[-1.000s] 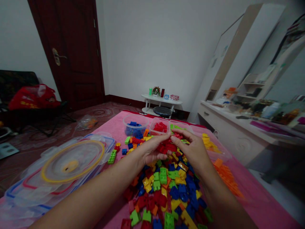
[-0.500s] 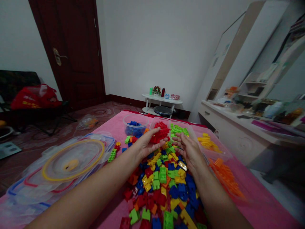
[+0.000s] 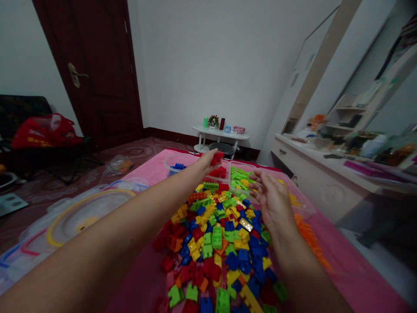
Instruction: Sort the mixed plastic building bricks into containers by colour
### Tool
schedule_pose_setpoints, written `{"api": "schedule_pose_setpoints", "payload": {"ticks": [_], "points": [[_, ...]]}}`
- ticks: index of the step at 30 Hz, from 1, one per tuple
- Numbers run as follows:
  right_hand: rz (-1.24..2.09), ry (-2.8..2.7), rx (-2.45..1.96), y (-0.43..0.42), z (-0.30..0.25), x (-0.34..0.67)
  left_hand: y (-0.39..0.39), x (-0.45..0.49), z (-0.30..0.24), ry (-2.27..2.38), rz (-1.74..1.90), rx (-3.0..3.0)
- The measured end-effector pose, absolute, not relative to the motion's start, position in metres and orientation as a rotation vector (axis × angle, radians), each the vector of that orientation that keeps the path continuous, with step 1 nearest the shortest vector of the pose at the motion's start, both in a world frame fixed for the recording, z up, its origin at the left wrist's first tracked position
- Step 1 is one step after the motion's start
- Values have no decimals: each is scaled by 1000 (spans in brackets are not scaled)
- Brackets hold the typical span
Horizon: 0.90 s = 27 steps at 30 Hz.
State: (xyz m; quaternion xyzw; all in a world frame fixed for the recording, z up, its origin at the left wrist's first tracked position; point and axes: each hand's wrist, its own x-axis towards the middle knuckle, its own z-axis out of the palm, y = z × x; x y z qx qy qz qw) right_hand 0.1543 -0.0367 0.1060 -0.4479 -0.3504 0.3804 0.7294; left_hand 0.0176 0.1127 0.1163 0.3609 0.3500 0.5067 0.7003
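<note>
My left hand point(image 3: 208, 161) is stretched out over the far side of the pink-covered surface, its fingers closed round a red toy building block point(image 3: 217, 157). Directly below it is a clear tub of red blocks point(image 3: 219, 173). My right hand point(image 3: 272, 198) hovers at the right edge of the loose block pile point(image 3: 215, 234), palm turned inward, fingers slightly curled and apart with nothing visible in them. Close to its fingertips stands a clear tub of green blocks point(image 3: 240, 176), with a yellow piece showing at its near end.
Blue blocks sit in a round clear tub point(image 3: 178, 166) at the far left. Orange blocks point(image 3: 309, 237) and yellow blocks point(image 3: 291, 193) lie to the right, partly behind my right arm. Clear lids point(image 3: 94, 213) are stacked on the left. A white dresser point(image 3: 319, 174) stands at the right.
My left hand has moved forward and up, and a red block now shows in its fingers. My right hand has shifted slightly right, away from the left one. The view has tilted slightly.
</note>
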Motion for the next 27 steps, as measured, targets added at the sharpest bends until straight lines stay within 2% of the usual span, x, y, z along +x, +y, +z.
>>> {"api": "schedule_pose_setpoints", "payload": {"ticks": [7, 11, 14, 20, 27], "points": [[784, -874, -1143, -35, 102, 160, 95, 8, 106, 903, 1000, 1466], [682, -1171, -1261, -33, 100, 157, 58, -16, 108, 949, 750, 2186], [504, -1473, -1353, -31, 96, 151, 31, -36, 114, 1046, 562, 2515], [76, -1914, -1687, -31, 69, 140, 6, -57, 114, 1196, 293, 2636], [54, -2038, -1782, -29, 52, 136, -1, -56, 110, 1370, 186, 2625]]}}
